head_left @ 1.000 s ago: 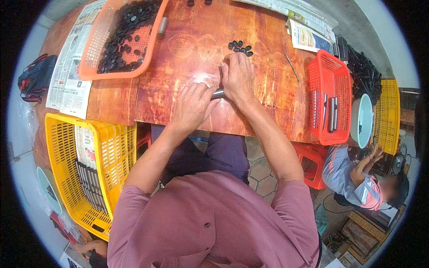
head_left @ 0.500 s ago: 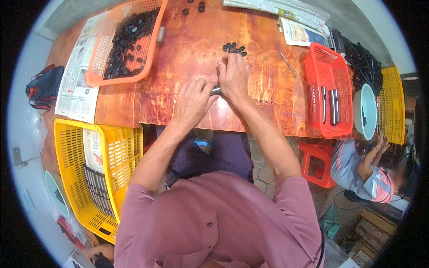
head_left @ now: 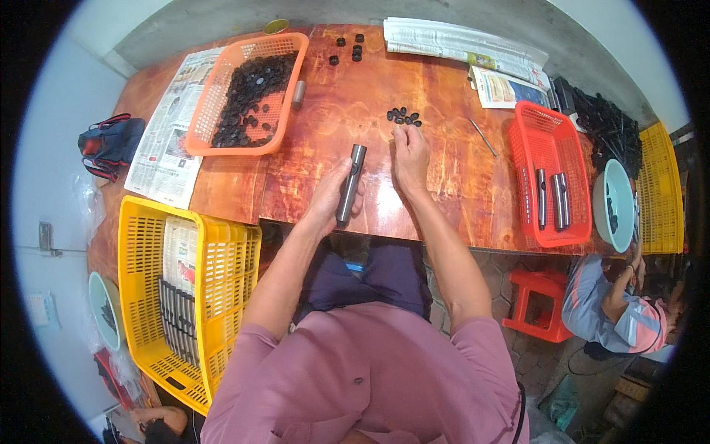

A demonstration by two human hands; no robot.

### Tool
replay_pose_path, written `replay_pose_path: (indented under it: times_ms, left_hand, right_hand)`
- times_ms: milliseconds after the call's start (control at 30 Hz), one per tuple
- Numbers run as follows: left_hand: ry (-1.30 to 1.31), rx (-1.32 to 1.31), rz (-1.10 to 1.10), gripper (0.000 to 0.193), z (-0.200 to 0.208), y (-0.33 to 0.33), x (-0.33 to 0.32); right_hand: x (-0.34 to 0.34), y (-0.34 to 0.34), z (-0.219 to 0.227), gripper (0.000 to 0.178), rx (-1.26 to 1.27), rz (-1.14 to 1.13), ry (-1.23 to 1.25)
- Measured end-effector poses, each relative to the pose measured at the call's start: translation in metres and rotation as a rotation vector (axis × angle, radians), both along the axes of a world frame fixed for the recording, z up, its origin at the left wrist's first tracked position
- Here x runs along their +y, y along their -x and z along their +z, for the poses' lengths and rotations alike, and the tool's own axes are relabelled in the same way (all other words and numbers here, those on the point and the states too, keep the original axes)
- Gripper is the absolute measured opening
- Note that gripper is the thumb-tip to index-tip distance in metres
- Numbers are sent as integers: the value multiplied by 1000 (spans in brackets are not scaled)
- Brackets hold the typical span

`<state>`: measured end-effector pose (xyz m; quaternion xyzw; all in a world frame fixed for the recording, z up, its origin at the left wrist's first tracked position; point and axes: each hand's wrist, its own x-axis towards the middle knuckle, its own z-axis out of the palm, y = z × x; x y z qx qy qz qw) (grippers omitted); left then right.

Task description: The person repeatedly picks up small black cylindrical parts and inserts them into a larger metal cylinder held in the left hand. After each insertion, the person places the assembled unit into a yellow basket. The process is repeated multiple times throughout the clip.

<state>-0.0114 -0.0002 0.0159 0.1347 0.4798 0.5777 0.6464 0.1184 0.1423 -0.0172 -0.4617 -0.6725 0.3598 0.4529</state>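
Note:
My left hand (head_left: 330, 198) is wrapped round a dark metal tube (head_left: 351, 185), which lies lengthwise in its palm with the far end pointing away from me. A hole shows in the tube's side near its upper end. To the right, my right hand (head_left: 411, 157) has its fingers curled together at the near edge of a small cluster of black caps (head_left: 403, 115). Whatever lies between those fingertips is hidden. An orange basket (head_left: 194, 140) holding many more small black caps (head_left: 255, 92) stands at the far left.
A red basket (head_left: 523, 159) with several metal tubes (head_left: 560, 201) stands right, beside a pale green bowl (head_left: 618, 200). A thin rod (head_left: 483, 137) lies nearer. A yellow crate (head_left: 137, 296) with more tubes (head_left: 177, 318) sits at left. Newspapers (head_left: 166, 133) cover the left side. A co-worker (head_left: 614, 303) sits right.
My hands have come apart. The tube, mostly hidden between them before, has turned lengthwise in my left hand, while my right hand's fingers have drawn together by the caps. The view has shifted slightly.

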Motion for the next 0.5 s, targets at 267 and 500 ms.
replay_pose_path:
  times_ms: [267,500]
  left_hand:
    - [-27,82,-2,48,-4,-8,0]
    - [-60,145,17,53,-4,-9,-3]
  right_hand:
    - [-1,-1,-1,30,1,44,5]
    - [0,0,-4,32,-20,55,-26]
